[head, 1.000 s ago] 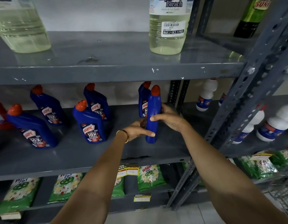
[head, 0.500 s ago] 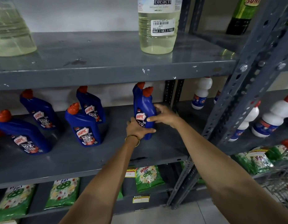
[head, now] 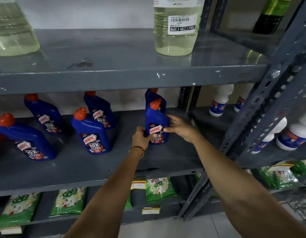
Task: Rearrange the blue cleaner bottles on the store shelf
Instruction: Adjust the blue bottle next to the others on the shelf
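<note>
Two hands, left hand [head: 142, 136] and right hand [head: 180, 127], gripping upright blue bottle [head: 156, 123] between them

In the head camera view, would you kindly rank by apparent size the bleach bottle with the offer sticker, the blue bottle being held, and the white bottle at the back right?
1. Bleach bottle, though cropped at the top.
2. Held blue bottle.
3. White bottle, which stands farther back, so its true size is unsure.

Rear blue bottle [head: 154, 97], centre frame: mostly hidden behind front bottle [head: 156, 122]. Clear jug [head: 11, 28], upper left: cut off by edge. Shelf price tags [head: 150, 209], lower centre: print unreadable.
</note>
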A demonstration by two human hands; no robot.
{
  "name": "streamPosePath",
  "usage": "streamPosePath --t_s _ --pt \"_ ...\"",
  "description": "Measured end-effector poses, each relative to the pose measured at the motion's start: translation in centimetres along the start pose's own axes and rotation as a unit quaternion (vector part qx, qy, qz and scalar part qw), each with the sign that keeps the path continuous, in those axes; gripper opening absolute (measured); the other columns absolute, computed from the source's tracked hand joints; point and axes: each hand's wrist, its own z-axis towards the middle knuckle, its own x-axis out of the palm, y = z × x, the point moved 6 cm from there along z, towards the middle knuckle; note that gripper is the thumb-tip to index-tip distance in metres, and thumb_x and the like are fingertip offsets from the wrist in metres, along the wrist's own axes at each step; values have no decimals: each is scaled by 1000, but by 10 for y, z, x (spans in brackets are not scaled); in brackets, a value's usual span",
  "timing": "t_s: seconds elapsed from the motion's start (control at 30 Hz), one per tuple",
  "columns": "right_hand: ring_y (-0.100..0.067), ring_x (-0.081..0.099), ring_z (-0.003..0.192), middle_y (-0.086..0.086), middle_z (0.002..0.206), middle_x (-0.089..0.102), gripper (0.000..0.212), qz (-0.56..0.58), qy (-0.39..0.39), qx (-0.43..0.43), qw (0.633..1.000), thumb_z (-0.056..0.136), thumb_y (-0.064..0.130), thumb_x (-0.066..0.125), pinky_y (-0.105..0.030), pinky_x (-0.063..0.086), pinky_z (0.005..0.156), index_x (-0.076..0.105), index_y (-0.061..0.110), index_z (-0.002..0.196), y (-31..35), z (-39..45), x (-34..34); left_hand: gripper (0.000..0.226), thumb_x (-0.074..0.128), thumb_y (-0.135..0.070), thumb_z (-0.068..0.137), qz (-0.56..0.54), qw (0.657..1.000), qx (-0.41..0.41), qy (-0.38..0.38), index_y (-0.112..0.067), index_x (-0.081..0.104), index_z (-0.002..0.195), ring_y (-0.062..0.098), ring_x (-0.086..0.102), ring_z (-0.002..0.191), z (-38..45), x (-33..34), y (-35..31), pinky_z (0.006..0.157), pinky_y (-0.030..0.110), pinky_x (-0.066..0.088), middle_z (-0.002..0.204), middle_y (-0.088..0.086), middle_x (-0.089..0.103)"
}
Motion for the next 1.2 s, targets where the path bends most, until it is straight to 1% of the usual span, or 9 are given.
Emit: streamPosePath --t_s 0.17,0.33,0.5,0.6,0.67,0.9,0.97,1.03,1.2 --pt "-20 51 121 -10 137 53 51 -40 0 49 998 86 19 62 -36 40 104 45 12 133 -44 -1 10 40 54 -24 90 -47 996 5 69 0 48 122 29 56 111 -5 10 11 91 32 46 124 20 58" --pt "-16 51 117 -6 135 54 49 -51 -39 62 996 88 34 58 -34 40 101 45 19 132 -70 2 20 40 47 -27 93 -72 994 -10 79 -5 46 126 17 52 104 -8 14 19 90 26 41 126 15 56" --pt "-14 54 108 -8 130 58 43 -24 -73 40 996 89 33 57 -27 44 89 48 18 129 -73 8 18 41 49 -28 92 -63 996 -19 59 -4 46 125 25 54 111 -4 16 25 95 31 43 125 16 57" --pt "-8 54 103 -4 127 58 43 4 -69 25 997 89 31 57 -14 43 76 48 19 129 -76 9 18 41 50 -29 91 -64 996 -21 50 -4 46 124 23 55 108 -3 17 28 91 28 43 124 16 57" --pt "-7 54 102 -3 125 57 42 11 -68 18 997 89 29 56 -12 43 72 48 17 129 -77 8 18 42 51 -30 91 -65 996 -24 50 -4 46 123 21 55 105 -4 17 28 89 27 44 124 16 57" --pt "-3 56 99 3 119 58 43 -12 -73 5 997 88 34 58 -9 45 70 49 20 128 -81 -15 19 43 52 -35 89 -37 997 -30 54 -6 48 121 18 55 98 -27 16 31 83 27 44 122 14 60" --pt "-7 57 103 2 122 59 44 -28 -76 3 997 88 35 58 -15 48 81 50 19 128 -85 -24 20 44 54 -36 88 -27 998 -28 53 -6 48 120 22 57 102 -38 15 32 84 29 45 122 15 60" --pt "-14 56 111 -4 127 59 43 -36 -75 9 996 88 35 57 -28 47 93 51 18 128 -90 -34 21 45 54 -36 88 -15 998 -21 53 -7 48 121 27 57 107 -50 13 33 84 30 44 122 16 60" --pt "-12 55 109 -6 126 59 41 -37 -56 8 998 90 30 56 -26 41 91 49 16 128 -90 -61 28 46 55 -35 88 1 998 -11 58 -8 46 124 26 56 111 -76 13 36 85 27 41 125 14 59"
